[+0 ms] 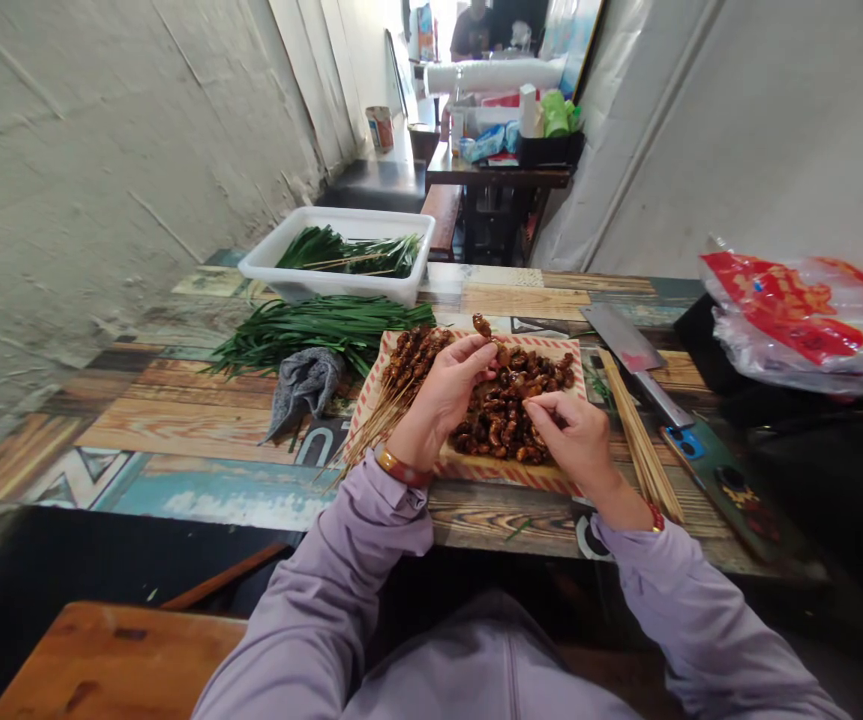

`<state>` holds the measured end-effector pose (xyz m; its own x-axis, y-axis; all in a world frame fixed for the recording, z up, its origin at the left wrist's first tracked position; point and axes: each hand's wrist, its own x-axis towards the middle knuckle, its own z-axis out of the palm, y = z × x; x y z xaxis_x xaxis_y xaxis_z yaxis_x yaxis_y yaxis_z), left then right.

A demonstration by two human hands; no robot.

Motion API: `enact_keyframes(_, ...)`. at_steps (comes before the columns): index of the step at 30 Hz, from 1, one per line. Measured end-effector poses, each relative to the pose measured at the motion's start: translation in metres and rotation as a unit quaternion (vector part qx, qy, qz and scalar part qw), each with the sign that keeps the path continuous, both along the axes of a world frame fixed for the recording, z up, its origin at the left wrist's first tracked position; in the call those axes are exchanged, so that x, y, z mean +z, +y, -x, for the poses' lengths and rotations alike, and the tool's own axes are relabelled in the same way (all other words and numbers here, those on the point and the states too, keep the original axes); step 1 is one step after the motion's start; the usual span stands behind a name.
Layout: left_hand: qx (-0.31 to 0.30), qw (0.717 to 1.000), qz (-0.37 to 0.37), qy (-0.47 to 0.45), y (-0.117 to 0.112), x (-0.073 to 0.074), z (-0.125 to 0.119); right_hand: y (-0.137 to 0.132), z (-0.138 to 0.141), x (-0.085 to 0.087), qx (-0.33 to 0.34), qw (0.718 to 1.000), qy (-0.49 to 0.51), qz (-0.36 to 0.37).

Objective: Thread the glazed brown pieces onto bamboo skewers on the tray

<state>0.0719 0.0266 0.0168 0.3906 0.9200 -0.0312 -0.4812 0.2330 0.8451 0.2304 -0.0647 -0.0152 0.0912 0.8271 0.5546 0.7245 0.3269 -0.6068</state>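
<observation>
Lilac sleeves (326,580) nearest; glazed meat piece (482,325) pinched in left hand (447,388) above striped tray liner (570,350).
Right hand (577,440) pinched, likely on skewer, mostly hidden; piece best steadied, push kept straight.

Gry cloth (306,385) (crumpled) lies L, red/clr bag (798,305) far R.

Your 2 arms (326,590) reach forward and converge; your left hand (450,390) sits higher, drawn into a pinch, with your right hand (573,435), likewise pinched, near it.
</observation>
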Motion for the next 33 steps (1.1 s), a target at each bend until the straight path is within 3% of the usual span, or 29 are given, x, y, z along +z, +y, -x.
enact_keyframes(9,0.014,1.0,0.011,-0.002,0.0,-0.002,0.0,0.001,-0.001,-0.002,0.012,1.0,-0.006,-0.003)
enact_keyframes(19,-0.011,1.0,0.001,0.021,-0.001,0.0,0.001,0.0,-0.001,0.0,0.002,1.0,0.005,-0.003)
enact_keyframes(25,0.028,0.999,0.004,-0.041,0.008,0.005,0.01,0.0,0.0,0.0,0.024,1.0,-0.003,-0.007)
enact_keyframes(33,0.04,0.998,-0.001,-0.043,0.011,0.006,0.015,0.0,0.0,-0.004,0.036,0.999,0.0,0.001)
